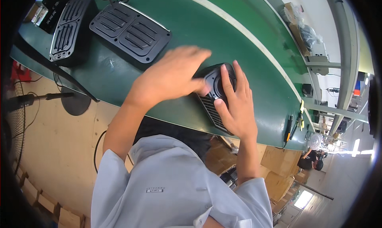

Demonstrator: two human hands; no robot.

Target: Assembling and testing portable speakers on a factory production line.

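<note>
A black plastic device [215, 93] with a round lens opening and a ribbed vent grille lies near the front edge of the green bench [223, 41]. My right hand [237, 105] grips it from the right, fingers laid over its top and thumb on the grille side. My left hand [175, 76] covers its left end, with fingers spread and the thumb pressing near the round opening. Most of the device's left side is hidden under that hand.
Two black vented cover panels [130, 31] [71, 29] lie at the bench's far left. A black pen-like tool [289, 129] rests at the right front edge. Cardboard boxes [274, 164] stand below the bench. Another person [310, 159] works in the distance at lower right.
</note>
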